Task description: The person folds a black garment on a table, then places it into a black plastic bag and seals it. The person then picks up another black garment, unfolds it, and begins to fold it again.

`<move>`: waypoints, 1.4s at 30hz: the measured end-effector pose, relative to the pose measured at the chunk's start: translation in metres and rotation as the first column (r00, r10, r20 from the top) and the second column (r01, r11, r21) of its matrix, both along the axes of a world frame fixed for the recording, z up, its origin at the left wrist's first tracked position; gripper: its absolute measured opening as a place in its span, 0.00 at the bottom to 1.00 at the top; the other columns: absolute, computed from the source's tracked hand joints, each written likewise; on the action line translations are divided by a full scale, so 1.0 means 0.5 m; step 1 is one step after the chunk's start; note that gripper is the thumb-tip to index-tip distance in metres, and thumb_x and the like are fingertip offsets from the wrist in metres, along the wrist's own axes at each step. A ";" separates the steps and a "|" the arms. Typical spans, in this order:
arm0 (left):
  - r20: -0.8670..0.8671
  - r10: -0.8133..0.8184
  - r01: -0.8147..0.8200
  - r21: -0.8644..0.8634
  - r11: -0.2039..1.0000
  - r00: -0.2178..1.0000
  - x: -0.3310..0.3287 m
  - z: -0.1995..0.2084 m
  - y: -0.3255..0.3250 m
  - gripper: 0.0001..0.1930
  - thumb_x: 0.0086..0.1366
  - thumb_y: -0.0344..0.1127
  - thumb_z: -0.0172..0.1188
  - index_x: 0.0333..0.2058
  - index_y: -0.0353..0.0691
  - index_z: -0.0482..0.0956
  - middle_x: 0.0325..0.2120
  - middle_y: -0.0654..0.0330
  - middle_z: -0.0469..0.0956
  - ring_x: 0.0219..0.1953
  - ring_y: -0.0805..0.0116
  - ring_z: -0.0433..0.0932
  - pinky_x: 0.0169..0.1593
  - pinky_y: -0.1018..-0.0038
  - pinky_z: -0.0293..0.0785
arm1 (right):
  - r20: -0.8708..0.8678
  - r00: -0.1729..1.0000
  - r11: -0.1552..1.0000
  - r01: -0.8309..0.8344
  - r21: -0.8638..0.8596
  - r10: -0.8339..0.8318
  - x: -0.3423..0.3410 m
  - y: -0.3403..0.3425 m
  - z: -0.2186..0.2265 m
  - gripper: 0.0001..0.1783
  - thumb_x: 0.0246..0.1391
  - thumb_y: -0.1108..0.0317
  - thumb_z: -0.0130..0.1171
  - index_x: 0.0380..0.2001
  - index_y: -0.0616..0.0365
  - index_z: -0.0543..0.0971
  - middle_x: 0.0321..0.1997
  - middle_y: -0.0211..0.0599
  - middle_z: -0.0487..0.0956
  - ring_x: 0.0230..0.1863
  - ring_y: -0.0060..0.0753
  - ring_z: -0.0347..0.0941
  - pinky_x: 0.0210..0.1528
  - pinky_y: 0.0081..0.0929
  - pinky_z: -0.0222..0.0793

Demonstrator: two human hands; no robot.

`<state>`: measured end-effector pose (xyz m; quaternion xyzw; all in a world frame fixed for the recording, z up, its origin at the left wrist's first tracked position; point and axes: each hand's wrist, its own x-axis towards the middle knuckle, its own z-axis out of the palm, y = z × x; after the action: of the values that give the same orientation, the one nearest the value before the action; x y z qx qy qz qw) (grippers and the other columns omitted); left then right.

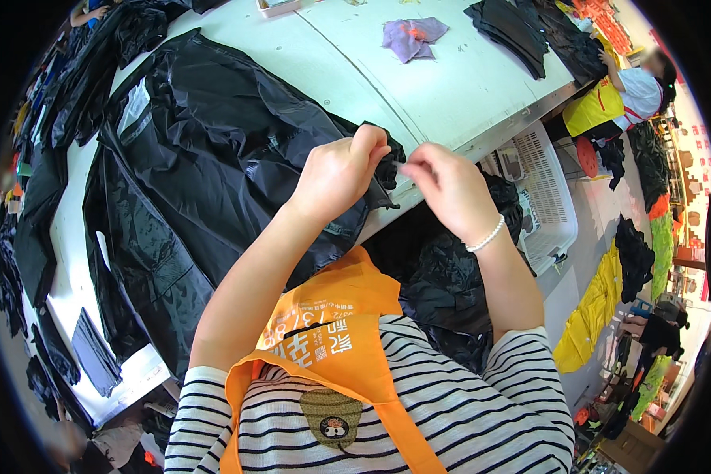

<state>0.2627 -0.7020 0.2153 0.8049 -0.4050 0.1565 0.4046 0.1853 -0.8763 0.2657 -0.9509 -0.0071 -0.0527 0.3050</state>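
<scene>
At mid-frame the left hand (341, 170) is pinched shut on a fold of the black jacket (213, 158). The right hand (446, 186), wearing a pearl bracelet (486, 235), hovers just beside it with fingertips pressed together; whether it holds anything cannot be told. The jacket is glossy, crinkled fabric spread across the pale worktop (450, 87) toward the upper left. A purple cloth (411, 35) lies at the top, a white basket (541, 197) stands right of the worktop edge, and another person (632, 91) works at upper right.

Bare white table (450, 79) open beyond the hands, black jacket (213, 150) spread left, white basket (549, 201) blocking right
</scene>
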 end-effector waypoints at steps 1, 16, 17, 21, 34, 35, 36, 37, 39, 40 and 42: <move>0.022 0.004 -0.003 -0.021 1.000 1.000 -0.005 0.005 0.014 0.08 0.61 0.28 0.58 0.36 0.40 0.69 0.20 0.55 0.76 0.23 0.57 0.79 0.26 0.71 0.74 | 0.007 0.997 0.992 0.074 0.104 -0.075 0.000 -0.009 -0.011 0.15 0.55 0.57 0.59 0.33 0.60 0.74 0.25 0.39 0.75 0.27 0.39 0.73 0.30 0.32 0.68; -0.402 0.867 0.354 0.889 0.291 0.295 -0.669 -0.199 0.620 0.19 0.63 0.51 0.53 0.28 0.41 0.80 0.26 0.50 0.80 0.32 0.48 0.80 0.35 0.57 0.76 | -0.184 0.790 0.316 0.430 0.846 -0.585 0.043 -0.018 -0.254 0.20 0.52 0.52 0.65 0.22 0.49 0.66 0.15 0.19 0.60 0.12 0.10 0.52 0.13 0.14 0.43; -0.449 0.867 0.293 0.877 0.381 0.217 -0.658 -0.195 0.608 0.19 0.61 0.52 0.55 0.30 0.41 0.80 0.27 0.50 0.80 0.32 0.48 0.80 0.35 0.57 0.75 | -0.159 0.759 0.316 0.439 0.841 -0.631 0.055 -0.031 -0.261 0.20 0.51 0.53 0.66 0.22 0.49 0.67 0.15 0.19 0.60 0.12 0.11 0.51 0.13 0.15 0.42; -0.458 0.871 -0.232 0.841 0.489 0.177 -0.628 -0.189 0.556 0.16 0.60 0.48 0.57 0.33 0.39 0.79 0.27 0.51 0.80 0.32 0.50 0.79 0.36 0.60 0.74 | -0.407 0.750 0.009 0.482 0.876 -0.521 0.077 -0.135 -0.314 0.13 0.51 0.61 0.66 0.28 0.58 0.74 0.19 0.21 0.65 0.12 0.13 0.50 0.12 0.17 0.45; -0.953 -0.176 -0.690 -0.301 0.658 0.248 -0.308 -0.057 0.414 0.28 0.72 0.53 0.40 0.49 0.31 0.73 0.42 0.55 0.78 0.45 0.68 0.76 0.49 0.71 0.71 | 0.475 0.343 0.557 -0.703 -0.442 0.810 -0.016 0.335 -0.057 0.03 0.41 0.67 0.58 0.23 0.49 0.77 0.33 0.26 0.72 0.23 0.24 0.69 0.25 0.22 0.65; -0.929 -0.312 -0.695 -0.359 0.623 0.200 -0.277 -0.065 0.408 0.25 0.71 0.50 0.43 0.48 0.30 0.73 0.41 0.54 0.79 0.43 0.68 0.77 0.47 0.71 0.73 | 0.419 0.290 0.477 -0.747 -0.463 0.861 -0.044 0.350 -0.076 0.04 0.41 0.66 0.58 0.24 0.50 0.77 0.33 0.26 0.72 0.23 0.24 0.68 0.26 0.23 0.65; -0.887 -0.439 -0.705 -0.405 0.583 0.146 -0.253 -0.073 0.402 0.23 0.70 0.47 0.47 0.46 0.29 0.73 0.40 0.53 0.79 0.41 0.67 0.78 0.45 0.71 0.75 | 0.362 0.236 0.396 -0.787 -0.473 0.902 -0.061 0.358 -0.091 0.05 0.41 0.66 0.58 0.25 0.50 0.77 0.33 0.25 0.72 0.23 0.24 0.68 0.26 0.23 0.65; -0.889 -0.424 -0.726 -0.405 0.555 0.172 -0.243 -0.084 0.390 0.19 0.68 0.44 0.51 0.44 0.30 0.74 0.38 0.53 0.79 0.38 0.67 0.79 0.42 0.71 0.76 | 0.405 0.261 0.426 -0.812 -0.399 0.876 -0.067 0.360 -0.100 0.06 0.41 0.66 0.60 0.26 0.51 0.77 0.34 0.26 0.71 0.22 0.22 0.67 0.25 0.21 0.64; -0.835 -0.501 -0.833 -0.433 0.344 0.228 -0.238 -0.082 0.354 0.12 0.63 0.35 0.60 0.40 0.31 0.75 0.34 0.55 0.80 0.32 0.67 0.81 0.37 0.72 0.79 | 0.483 0.313 0.467 -0.851 -0.239 0.817 -0.075 0.363 -0.115 0.09 0.42 0.67 0.64 0.30 0.52 0.76 0.35 0.26 0.70 0.21 0.17 0.65 0.23 0.17 0.62; -0.843 -0.477 -0.833 -0.437 0.339 0.248 -0.240 -0.076 0.348 0.13 0.63 0.35 0.60 0.40 0.30 0.75 0.34 0.55 0.80 0.33 0.67 0.81 0.37 0.72 0.79 | 0.486 0.546 0.582 -0.808 0.091 0.682 -0.088 0.360 -0.116 0.13 0.42 0.68 0.66 0.32 0.53 0.75 0.35 0.26 0.70 0.20 0.14 0.63 0.22 0.15 0.59; -0.855 -0.431 -0.832 -0.447 0.328 0.290 -0.241 -0.070 0.341 0.14 0.64 0.37 0.59 0.41 0.30 0.75 0.34 0.55 0.80 0.33 0.68 0.81 0.38 0.72 0.79 | 0.242 0.897 0.607 -0.430 0.668 0.369 -0.115 0.348 -0.112 0.19 0.42 0.69 0.70 0.37 0.55 0.73 0.36 0.26 0.69 0.19 0.09 0.59 0.20 0.10 0.55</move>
<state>0.1420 -0.5316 0.1804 0.4036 0.2203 -0.0744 0.8849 0.1277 -0.7026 0.2098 -0.7311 -0.2103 -0.0197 0.6488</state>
